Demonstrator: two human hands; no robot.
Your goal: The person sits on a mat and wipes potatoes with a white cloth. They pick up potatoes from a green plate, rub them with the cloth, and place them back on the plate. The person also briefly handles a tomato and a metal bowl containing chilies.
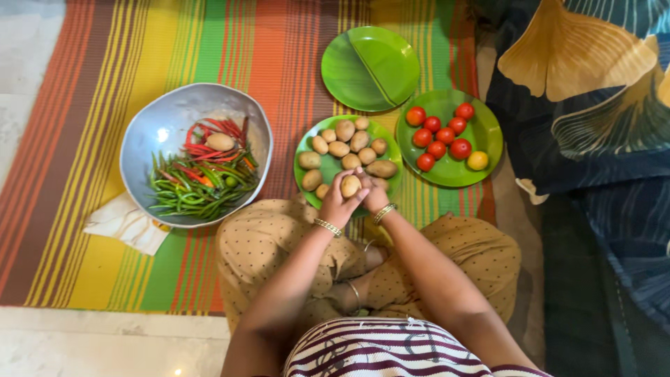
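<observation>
Both hands meet over the near edge of a green plate (329, 169) that holds several small brown potatoes. My left hand (338, 203) and my right hand (374, 196) together hold one potato (350, 185) between the fingers. Each wrist wears a gold bangle. I sit cross-legged on a striped mat, with my knees just below the plate.
A large grey bowl (164, 122) at the left holds green and red chillies and one potato (220, 141). Another green plate (486, 132) at the right carries red tomatoes and one yellow one. An empty green plate (370, 68) lies behind. Dark patterned fabric (593, 105) is at right.
</observation>
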